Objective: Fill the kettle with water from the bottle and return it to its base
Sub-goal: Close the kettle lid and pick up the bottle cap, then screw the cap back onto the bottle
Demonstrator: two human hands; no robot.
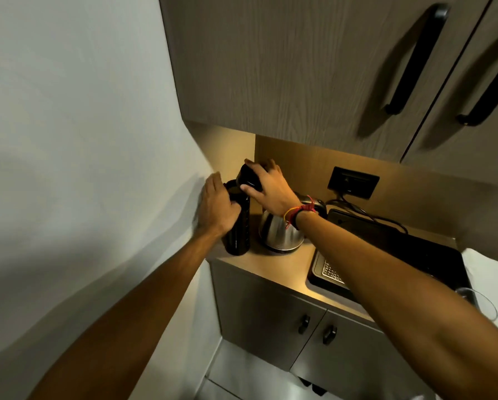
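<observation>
A tall black bottle stands upright on the left end of the counter, close to the wall. My left hand is wrapped around its upper body. My right hand grips the bottle's black cap, which sits tilted just above and to the right of the bottle's neck. Right of the bottle, the steel kettle rests on its round base. My right wrist hides the kettle's top and lid.
A sink with a black tray lies right of the kettle. A black wall socket with a cord is behind it. Wall cupboards hang low overhead. A clear glass and a white cloth sit at far right.
</observation>
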